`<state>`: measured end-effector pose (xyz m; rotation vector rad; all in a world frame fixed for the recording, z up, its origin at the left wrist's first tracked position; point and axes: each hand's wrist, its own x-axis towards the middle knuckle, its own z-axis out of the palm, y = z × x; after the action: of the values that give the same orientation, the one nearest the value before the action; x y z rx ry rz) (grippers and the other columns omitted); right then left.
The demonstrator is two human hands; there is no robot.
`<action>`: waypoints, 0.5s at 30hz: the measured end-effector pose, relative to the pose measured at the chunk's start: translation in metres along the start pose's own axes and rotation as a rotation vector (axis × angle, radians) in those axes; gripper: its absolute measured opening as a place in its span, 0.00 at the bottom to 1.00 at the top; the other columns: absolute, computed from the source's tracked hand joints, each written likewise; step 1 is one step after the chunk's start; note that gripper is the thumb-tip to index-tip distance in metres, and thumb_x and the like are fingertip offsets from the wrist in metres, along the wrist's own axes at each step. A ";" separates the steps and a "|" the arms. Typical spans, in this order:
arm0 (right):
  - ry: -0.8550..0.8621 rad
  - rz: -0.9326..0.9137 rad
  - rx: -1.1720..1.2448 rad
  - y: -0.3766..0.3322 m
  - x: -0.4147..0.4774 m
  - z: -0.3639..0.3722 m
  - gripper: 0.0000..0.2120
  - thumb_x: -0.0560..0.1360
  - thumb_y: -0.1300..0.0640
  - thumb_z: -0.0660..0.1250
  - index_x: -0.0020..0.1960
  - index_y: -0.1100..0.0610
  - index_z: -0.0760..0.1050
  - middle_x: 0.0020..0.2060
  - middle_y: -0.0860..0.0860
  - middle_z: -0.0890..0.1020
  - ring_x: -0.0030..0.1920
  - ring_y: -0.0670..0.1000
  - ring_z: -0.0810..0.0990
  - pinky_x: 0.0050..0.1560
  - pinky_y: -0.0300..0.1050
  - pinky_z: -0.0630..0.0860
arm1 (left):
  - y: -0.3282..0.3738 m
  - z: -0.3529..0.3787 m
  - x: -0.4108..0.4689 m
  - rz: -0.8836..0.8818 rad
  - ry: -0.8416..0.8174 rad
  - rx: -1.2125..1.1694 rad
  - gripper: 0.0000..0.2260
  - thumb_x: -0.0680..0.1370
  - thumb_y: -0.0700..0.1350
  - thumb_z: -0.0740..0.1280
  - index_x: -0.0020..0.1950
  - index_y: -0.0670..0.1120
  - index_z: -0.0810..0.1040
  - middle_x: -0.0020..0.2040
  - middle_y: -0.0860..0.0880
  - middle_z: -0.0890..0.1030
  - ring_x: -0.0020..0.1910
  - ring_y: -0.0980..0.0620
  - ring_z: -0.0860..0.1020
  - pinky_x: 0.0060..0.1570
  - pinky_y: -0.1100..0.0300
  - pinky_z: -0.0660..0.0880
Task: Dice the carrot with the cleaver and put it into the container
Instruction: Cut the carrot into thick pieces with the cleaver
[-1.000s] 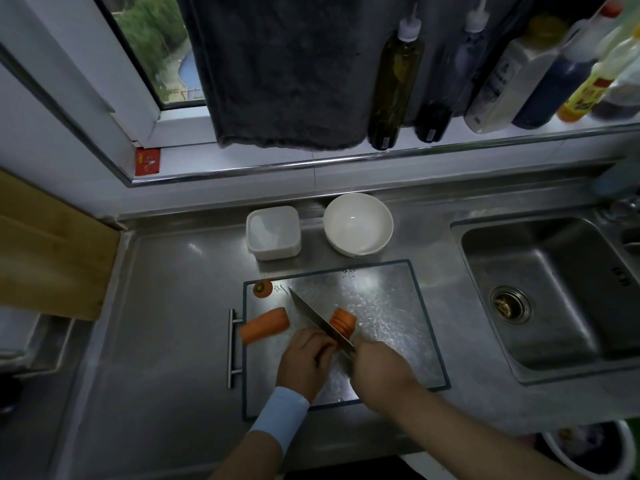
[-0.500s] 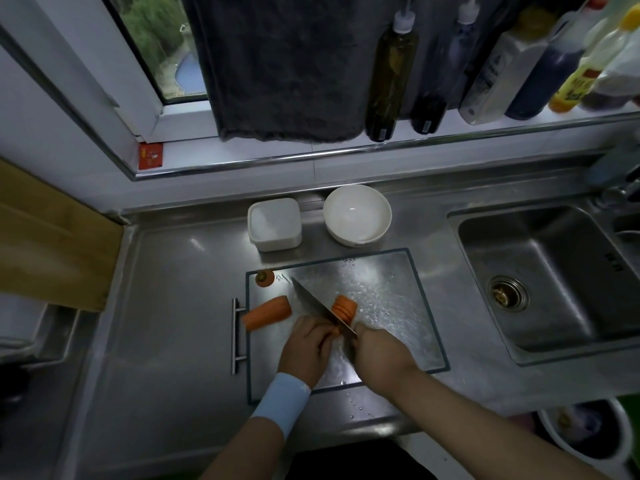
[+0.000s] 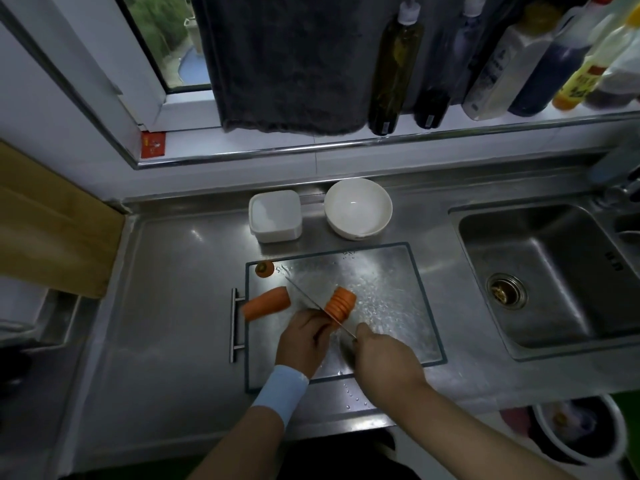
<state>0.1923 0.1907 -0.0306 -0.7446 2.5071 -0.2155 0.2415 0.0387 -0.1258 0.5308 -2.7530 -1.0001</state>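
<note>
Cleaver (image 3: pixel 305 299) in right grip (image 3: pixel 384 358) | left grip (image 3: pixel 303 341) holds carrot (image 3: pixel 341 305) | container (image 3: pixel 275 233), bowl (image 3: pixel 346 230) behind board (image 3: pixel 388 289)

A stainless steel counter (image 3: pixel 180 306) carried everything. A cutting board (image 3: pixel 391 289) with a dark rim lay flat at its middle, and the board's bar handle (image 3: pixel 234 323) pointed to 9 o'clock. Taken from the board, a white square container (image 3: pixel 275 216) stood upright on the counter at 11 o'clock, just beyond the board's far edge. A white bowl (image 3: pixel 358 207) stood at 12 o'clock, beside the container but not touching it. A sink (image 3: pixel 540 282) was set into the counter at 3 o'clock. Water drops (image 3: pixel 353 398) lay on the steel at 6 o'clock.
</note>
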 end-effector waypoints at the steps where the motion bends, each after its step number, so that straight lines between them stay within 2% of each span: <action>1: -0.009 0.003 0.002 0.000 -0.003 -0.001 0.13 0.75 0.63 0.60 0.58 0.54 0.66 0.47 0.53 0.81 0.45 0.56 0.81 0.40 0.46 0.70 | 0.002 -0.001 -0.001 -0.010 -0.001 0.011 0.05 0.76 0.45 0.69 0.51 0.49 0.83 0.51 0.52 0.80 0.51 0.54 0.76 0.51 0.67 0.68; 4: -0.027 0.018 0.010 0.001 -0.009 -0.004 0.15 0.75 0.64 0.59 0.60 0.55 0.66 0.48 0.54 0.81 0.48 0.57 0.81 0.42 0.46 0.69 | 0.006 -0.002 -0.002 -0.019 0.014 0.025 0.06 0.76 0.45 0.69 0.51 0.49 0.83 0.51 0.51 0.81 0.51 0.54 0.77 0.51 0.68 0.66; 10: -0.041 0.026 0.021 0.003 -0.011 -0.008 0.17 0.74 0.66 0.59 0.62 0.56 0.67 0.50 0.54 0.81 0.50 0.56 0.81 0.44 0.46 0.70 | 0.003 -0.002 -0.003 0.000 0.002 0.027 0.06 0.75 0.43 0.71 0.51 0.49 0.83 0.50 0.51 0.81 0.50 0.54 0.77 0.52 0.66 0.68; 15: -0.074 0.038 0.070 0.001 -0.006 -0.012 0.15 0.74 0.65 0.60 0.59 0.56 0.69 0.49 0.54 0.81 0.48 0.56 0.81 0.42 0.45 0.71 | 0.003 -0.001 -0.002 -0.021 -0.009 0.024 0.05 0.74 0.44 0.71 0.49 0.50 0.83 0.49 0.54 0.81 0.49 0.58 0.76 0.49 0.77 0.63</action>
<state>0.1899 0.1946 -0.0182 -0.6644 2.4285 -0.2558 0.2426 0.0407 -0.1233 0.5610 -2.7759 -0.9777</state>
